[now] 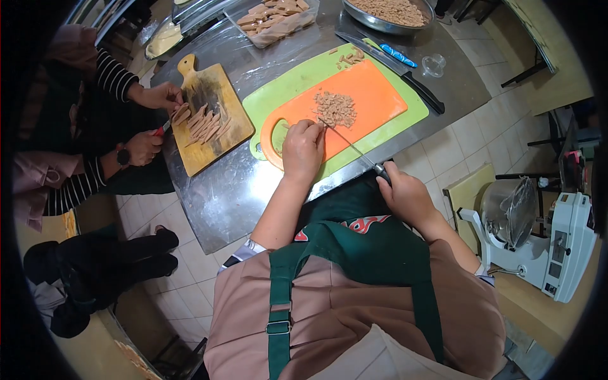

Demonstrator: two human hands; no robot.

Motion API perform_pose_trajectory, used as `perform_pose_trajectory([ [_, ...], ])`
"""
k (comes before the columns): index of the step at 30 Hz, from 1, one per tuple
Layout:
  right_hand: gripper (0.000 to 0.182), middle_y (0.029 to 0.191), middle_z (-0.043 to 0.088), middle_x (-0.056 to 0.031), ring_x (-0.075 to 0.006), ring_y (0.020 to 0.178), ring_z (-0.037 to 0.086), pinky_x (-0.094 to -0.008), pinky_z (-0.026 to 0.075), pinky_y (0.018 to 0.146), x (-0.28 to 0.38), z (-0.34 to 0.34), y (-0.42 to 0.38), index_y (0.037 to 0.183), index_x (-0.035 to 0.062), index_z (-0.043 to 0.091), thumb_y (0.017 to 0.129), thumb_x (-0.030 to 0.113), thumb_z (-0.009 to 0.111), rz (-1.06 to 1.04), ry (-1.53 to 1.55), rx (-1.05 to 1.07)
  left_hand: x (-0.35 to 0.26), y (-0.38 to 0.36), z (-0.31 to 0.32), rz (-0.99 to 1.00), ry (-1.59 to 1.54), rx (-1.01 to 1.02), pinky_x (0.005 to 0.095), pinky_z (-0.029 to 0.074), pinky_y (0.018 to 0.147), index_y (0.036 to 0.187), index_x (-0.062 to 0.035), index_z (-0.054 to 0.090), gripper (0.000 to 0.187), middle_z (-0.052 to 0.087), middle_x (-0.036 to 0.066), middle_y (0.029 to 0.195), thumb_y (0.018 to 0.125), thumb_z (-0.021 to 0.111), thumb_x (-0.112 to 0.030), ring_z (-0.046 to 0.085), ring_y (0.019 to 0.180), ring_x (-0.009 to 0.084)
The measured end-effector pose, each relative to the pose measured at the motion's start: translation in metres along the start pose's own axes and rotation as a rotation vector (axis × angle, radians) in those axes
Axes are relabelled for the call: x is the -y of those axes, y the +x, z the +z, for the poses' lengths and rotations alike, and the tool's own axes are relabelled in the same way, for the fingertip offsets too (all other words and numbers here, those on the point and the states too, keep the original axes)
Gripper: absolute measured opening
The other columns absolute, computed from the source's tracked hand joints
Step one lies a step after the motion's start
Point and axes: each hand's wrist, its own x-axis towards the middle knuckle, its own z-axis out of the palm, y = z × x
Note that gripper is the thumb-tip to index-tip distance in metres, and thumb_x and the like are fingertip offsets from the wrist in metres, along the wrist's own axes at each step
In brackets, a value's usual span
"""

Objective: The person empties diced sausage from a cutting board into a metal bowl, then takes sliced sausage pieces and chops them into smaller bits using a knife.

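Observation:
My right hand [408, 193] is wrapped round the black handle of a kitchen knife [351, 144]. Its thin blade slants across the near edge of an orange cutting board [373, 104], the tip close to my left fingertips. My left hand [303, 149] rests on that board beside its handle hole, fingers curled together; whatever they hold is hidden. Just beyond the blade tip lies a heap of small chopped brown pieces [335, 109], which look like sausage. The orange board lies on a larger green cutting board [269, 95].
A co-worker's hands [149, 145] cut brown strips [206, 125] on a wooden board [218, 79] at left. A larger knife [399, 68] and a blue patterned object [399, 55] lie beyond my boards. A plastic container [272, 38] and a metal bowl [386, 24] stand at the back.

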Motion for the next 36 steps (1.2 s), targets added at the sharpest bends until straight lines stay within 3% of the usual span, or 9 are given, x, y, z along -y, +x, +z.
perform_pose_trajectory([
  [12, 0.023, 0.062, 0.057, -0.0155, -0.0352, 0.057, 0.058, -0.0443, 0.048, 0.052, 0.015, -0.009, 0.008, 0.095, 0.0051, 0.046, 0.087, 0.025, 0.053, -0.051, -0.078, 0.003, 0.000, 0.001, -0.002, -0.029, 0.026, 0.095, 0.0401, 0.046, 0.064, 0.073, -0.0010, 0.058, 0.006, 0.058, 0.013, 0.073, 0.073, 0.063, -0.004, 0.056, 0.072, 0.0311],
  [14, 0.024, 0.061, 0.057, -0.0151, -0.0340, 0.057, 0.059, -0.0434, 0.048, 0.052, 0.019, 0.000, 0.021, 0.095, 0.0042, 0.046, 0.086, 0.025, 0.054, -0.152, -0.067, -0.105, 0.000, 0.000, -0.002, -0.033, 0.024, 0.101, 0.0403, 0.046, 0.065, 0.073, -0.0008, 0.058, 0.006, 0.058, 0.013, 0.073, 0.073, 0.063, -0.004, 0.056, 0.072, 0.0312],
  [23, 0.023, 0.061, 0.057, -0.0169, -0.0355, 0.057, 0.059, -0.0449, 0.048, 0.052, 0.004, 0.009, 0.005, 0.095, 0.0045, 0.046, 0.087, 0.024, 0.054, -0.019, -0.049, -0.005, 0.002, -0.002, -0.003, -0.023, 0.013, 0.027, 0.0395, 0.046, 0.065, 0.074, -0.0006, 0.061, 0.005, 0.059, 0.012, 0.076, 0.072, 0.065, -0.004, 0.056, 0.071, 0.0304],
  [36, 0.023, 0.065, 0.058, -0.0167, -0.0369, 0.059, 0.058, -0.0462, 0.047, 0.053, 0.014, -0.011, -0.004, 0.095, 0.0050, 0.045, 0.087, 0.025, 0.053, -0.045, -0.001, -0.018, 0.002, -0.001, 0.002, 0.038, 0.065, -0.024, 0.0382, 0.046, 0.061, 0.070, -0.0013, 0.059, 0.007, 0.057, 0.012, 0.070, 0.072, 0.064, -0.006, 0.055, 0.067, 0.0289],
])
